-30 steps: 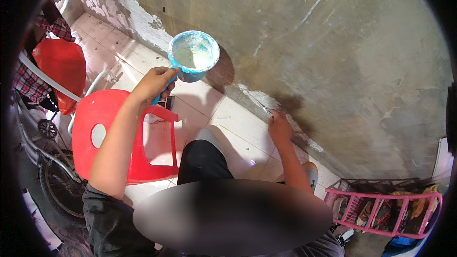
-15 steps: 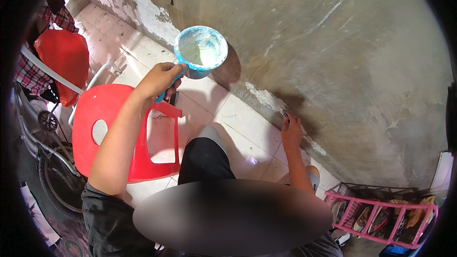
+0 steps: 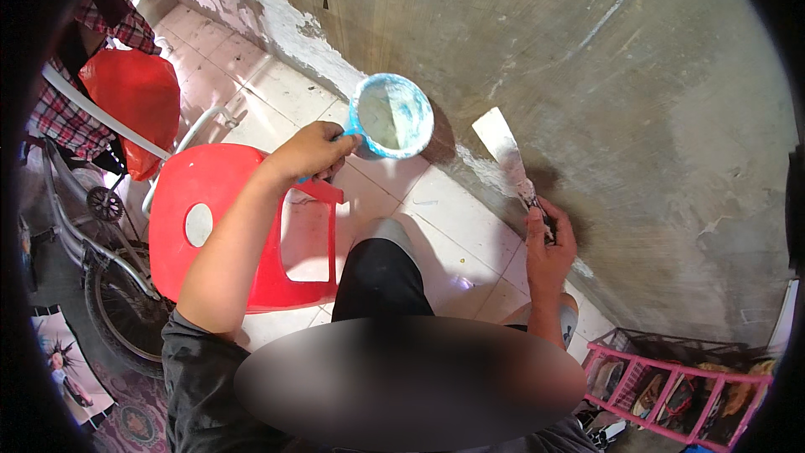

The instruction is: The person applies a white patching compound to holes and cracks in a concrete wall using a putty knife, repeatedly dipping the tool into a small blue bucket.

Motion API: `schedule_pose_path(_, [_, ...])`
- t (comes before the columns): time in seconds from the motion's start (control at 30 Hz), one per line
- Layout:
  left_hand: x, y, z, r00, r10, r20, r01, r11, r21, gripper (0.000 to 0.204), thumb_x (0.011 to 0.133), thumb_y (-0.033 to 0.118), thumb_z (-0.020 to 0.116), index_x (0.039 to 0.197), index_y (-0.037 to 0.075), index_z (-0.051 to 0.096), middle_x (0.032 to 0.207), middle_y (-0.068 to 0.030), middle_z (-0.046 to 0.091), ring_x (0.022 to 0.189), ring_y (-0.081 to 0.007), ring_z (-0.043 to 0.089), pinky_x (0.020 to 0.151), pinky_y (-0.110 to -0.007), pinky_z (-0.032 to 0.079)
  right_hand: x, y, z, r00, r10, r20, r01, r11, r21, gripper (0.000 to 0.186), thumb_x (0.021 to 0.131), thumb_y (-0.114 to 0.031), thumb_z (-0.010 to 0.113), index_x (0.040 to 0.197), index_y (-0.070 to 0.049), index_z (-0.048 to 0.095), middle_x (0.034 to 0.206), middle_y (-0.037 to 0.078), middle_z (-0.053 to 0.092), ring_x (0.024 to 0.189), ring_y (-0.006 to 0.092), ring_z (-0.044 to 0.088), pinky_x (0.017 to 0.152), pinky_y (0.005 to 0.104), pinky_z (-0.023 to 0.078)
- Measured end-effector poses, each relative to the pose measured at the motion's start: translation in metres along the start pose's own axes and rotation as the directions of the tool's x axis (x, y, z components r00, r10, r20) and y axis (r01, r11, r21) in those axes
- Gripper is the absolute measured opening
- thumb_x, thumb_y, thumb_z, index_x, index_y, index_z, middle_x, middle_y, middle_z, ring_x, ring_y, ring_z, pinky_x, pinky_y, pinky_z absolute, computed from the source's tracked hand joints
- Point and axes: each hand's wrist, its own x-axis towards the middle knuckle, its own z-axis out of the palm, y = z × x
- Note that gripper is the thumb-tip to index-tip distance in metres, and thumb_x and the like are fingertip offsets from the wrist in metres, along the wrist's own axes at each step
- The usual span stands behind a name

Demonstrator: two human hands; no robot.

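Note:
My left hand [image 3: 317, 153] is closed round the handle of a blue plastic dipper [image 3: 391, 151], whose inside is smeared with white paste. The dipper is held up above the tiles, near the foot of the grey wall [image 3: 654, 168]. In my right hand [image 3: 551, 247] is a putty knife [image 3: 501, 141], gripped by its dark handle, its pale flat blade pointing up and left. The blade is close to the wall; I cannot tell whether it touches. Beside it, a white filler patch [image 3: 485, 171] runs along the wall's base.
A red plastic stool [image 3: 205, 189] stands left of my knee on white tiles [image 3: 453, 218]. Farther left are a bicycle [image 3: 122, 302], a red bag [image 3: 134, 109] and plaid cloth. A pink rack [image 3: 641, 411] holding shoes stands at the lower right, by the wall.
The putty knife's blade has come into full view as my right hand lifted and turned. The dipper has moved right and slightly down, tilting more. The whole view has shifted slightly.

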Motion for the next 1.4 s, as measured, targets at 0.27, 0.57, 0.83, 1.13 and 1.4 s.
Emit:
schedule_pose_path(0.27, [-0.010, 0.012, 0.009, 0.971, 0.031, 0.236, -0.087, 0.969, 0.233, 0.035, 0.094, 0.036, 0.063, 0.099, 0.001, 0.065, 0.061, 0.0001, 0.054, 0.050, -0.0087, 0.048, 0.045, -0.027, 0.040, -0.001, -0.052, 0.025, 0.959, -0.234, 0.160, 0.241, 0.970, -0.022, 0.020, 0.084, -0.018, 0.076, 0.096, -0.005, 0.068, 0.091, 0.015, 0.070, 0.078, 0.0255, 0.069, 0.070, 0.0334, 0.053])
schedule_pose_path(0.57, [-0.014, 0.013, 0.018, 0.920, 0.166, 0.356, -0.303, 0.877, 0.374, 0.045, 0.089, 0.043, 0.067, 0.104, 0.000, 0.068, 0.072, -0.0148, 0.066, 0.065, -0.0223, 0.062, 0.065, -0.035, 0.050, -0.005, -0.048, 0.076, 0.920, -0.286, 0.268, 0.373, 0.849, -0.375, 0.018, 0.088, -0.019, 0.069, 0.099, -0.005, 0.066, 0.090, 0.015, 0.067, 0.079, 0.0347, 0.066, 0.070, 0.0424, 0.053])
schedule_pose_path(0.83, [-0.012, 0.010, 0.015, 0.900, 0.224, 0.374, -0.380, 0.821, 0.425, 0.047, 0.087, 0.044, 0.067, 0.105, 0.001, 0.070, 0.081, -0.0202, 0.068, 0.072, -0.0312, 0.065, 0.071, -0.039, 0.051, -0.021, -0.057, 0.078, 0.863, -0.340, 0.374, 0.459, 0.838, -0.295, 0.019, 0.093, -0.019, 0.061, 0.103, -0.004, 0.065, 0.094, 0.015, 0.059, 0.090, 0.0326, 0.063, 0.075, 0.0442, 0.053])
schedule_pose_path(1.13, [-0.015, 0.017, 0.018, 0.913, 0.217, 0.346, -0.363, 0.819, 0.445, 0.052, 0.087, 0.048, 0.064, 0.106, 0.001, 0.069, 0.088, -0.0214, 0.070, 0.081, -0.0343, 0.066, 0.077, -0.042, 0.050, -0.025, -0.054, 0.081, 0.739, -0.419, 0.528, 0.620, 0.729, -0.289, 0.022, 0.090, -0.014, 0.060, 0.108, -0.003, 0.065, 0.097, 0.013, 0.060, 0.091, 0.0302, 0.062, 0.074, 0.0408, 0.054])
schedule_pose_path(1.4, [-0.016, 0.013, 0.017, 0.912, 0.220, 0.346, -0.372, 0.797, 0.476, 0.049, 0.089, 0.048, 0.065, 0.104, 0.001, 0.069, 0.067, -0.0116, 0.066, 0.058, -0.0215, 0.063, 0.059, -0.035, 0.050, -0.023, -0.040, 0.068, 0.889, -0.300, 0.347, 0.396, 0.883, -0.253, 0.019, 0.089, -0.020, 0.068, 0.105, -0.010, 0.071, 0.092, 0.013, 0.065, 0.082, 0.0313, 0.063, 0.070, 0.0384, 0.052])
